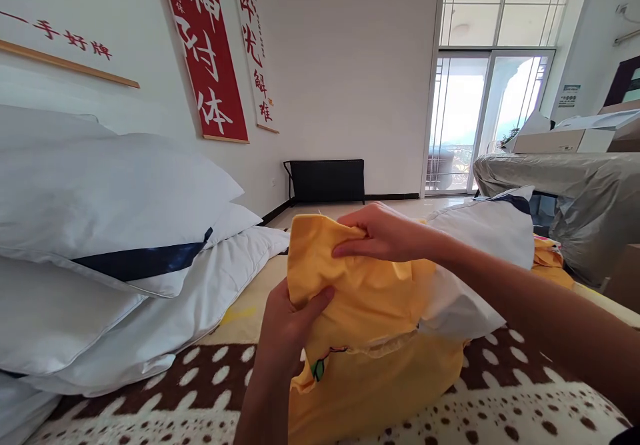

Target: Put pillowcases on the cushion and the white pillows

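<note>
A yellow pillowcase (370, 298) is bunched up in front of me, with a small green and pink print low on its left side. My left hand (295, 322) grips its left edge, thumb on top of the cloth. Pinching the upper edge, my right hand (383, 233) has its thumb in front and its fingers behind. White pillow fabric (457, 302) sticks out at the right of the yellow cloth, beneath my right forearm. How far the pillow reaches inside the case is hidden.
White pillows (115, 198) are piled at the left. Another white pillow (493, 228) lies behind my right arm. All rest on a brown and cream patterned blanket (200, 372). A plastic-covered piece of furniture (590, 192) with boxes on it stands at the right.
</note>
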### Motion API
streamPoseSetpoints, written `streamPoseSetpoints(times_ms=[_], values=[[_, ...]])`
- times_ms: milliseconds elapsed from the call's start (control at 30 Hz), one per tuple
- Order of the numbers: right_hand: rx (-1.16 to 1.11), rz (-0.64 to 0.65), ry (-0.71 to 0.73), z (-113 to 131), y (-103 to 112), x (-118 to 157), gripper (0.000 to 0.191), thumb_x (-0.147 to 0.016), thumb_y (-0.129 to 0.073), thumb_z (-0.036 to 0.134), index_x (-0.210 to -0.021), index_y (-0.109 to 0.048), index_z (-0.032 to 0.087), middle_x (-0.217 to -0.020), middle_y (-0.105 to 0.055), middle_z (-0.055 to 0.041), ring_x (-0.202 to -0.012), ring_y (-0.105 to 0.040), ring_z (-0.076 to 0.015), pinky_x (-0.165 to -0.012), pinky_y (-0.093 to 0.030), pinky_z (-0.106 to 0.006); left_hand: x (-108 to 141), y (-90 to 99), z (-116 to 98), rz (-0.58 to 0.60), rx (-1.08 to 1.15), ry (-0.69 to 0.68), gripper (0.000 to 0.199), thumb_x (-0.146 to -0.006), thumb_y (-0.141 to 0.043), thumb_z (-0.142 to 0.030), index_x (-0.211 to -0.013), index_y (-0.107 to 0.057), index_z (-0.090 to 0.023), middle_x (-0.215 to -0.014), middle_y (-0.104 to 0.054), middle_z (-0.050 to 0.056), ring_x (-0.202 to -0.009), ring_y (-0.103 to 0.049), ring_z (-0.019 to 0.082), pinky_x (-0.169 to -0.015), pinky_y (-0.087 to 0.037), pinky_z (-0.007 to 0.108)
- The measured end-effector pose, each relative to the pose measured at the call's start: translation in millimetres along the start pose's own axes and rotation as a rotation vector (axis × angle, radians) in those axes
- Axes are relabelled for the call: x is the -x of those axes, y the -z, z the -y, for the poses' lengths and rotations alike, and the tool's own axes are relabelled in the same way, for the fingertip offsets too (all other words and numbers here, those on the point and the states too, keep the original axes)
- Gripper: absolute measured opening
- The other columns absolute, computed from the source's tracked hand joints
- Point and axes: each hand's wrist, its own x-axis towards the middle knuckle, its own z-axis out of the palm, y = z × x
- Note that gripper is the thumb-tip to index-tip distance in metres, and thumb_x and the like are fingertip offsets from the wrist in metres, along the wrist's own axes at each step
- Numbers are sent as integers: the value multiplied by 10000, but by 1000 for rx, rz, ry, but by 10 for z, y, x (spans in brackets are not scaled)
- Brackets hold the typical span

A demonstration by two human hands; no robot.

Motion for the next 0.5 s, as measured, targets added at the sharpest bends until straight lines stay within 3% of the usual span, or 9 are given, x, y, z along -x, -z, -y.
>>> streamPoseSetpoints(times_ms=[133, 200, 333, 500], values=[[-115, -31, 148, 157, 34, -52, 120, -889, -479, 203, -810, -553, 149, -829, -565, -18, -749, -471, -108, -691, -358, -226, -49, 50, 141, -101, -394, -232, 255, -636, -711, -381, -622, -567, -171, -528, -557, -12, -510, -535, 149, -472, -409, 232], [-127, -28, 172, 249, -6, -62, 131, -903, -436, 192, -840, -546, 159, -822, -562, -8, -739, -463, -102, -700, -357, -221, -36, 42, 211, -122, -467, -324, 243, -649, -682, -396, -626, -572, -181, -538, -571, -3, -535, -555, 167, -488, -422, 241], [74, 34, 211, 362, -54, -7, 135, -867, -400, 156, -766, -484, 184, -691, -456, 29, -620, -366, -89, -585, -283, -221, 102, -85, 215, -181, -404, -381, 236, -660, -668, -373, -792, -643, -178, -759, -688, 37, -770, -645, 220, -679, -501, 260], [473, 91, 210, 435, -41, 42, 57, -832, -435, 195, -851, -482, 222, -642, -438, 54, -503, -208, -88, -515, -159, -268, 309, -183, -4, -260, -161, -252, 380, -635, -725, -398, -922, -628, -168, -831, -684, 38, -837, -655, 239, -693, -525, 272]])
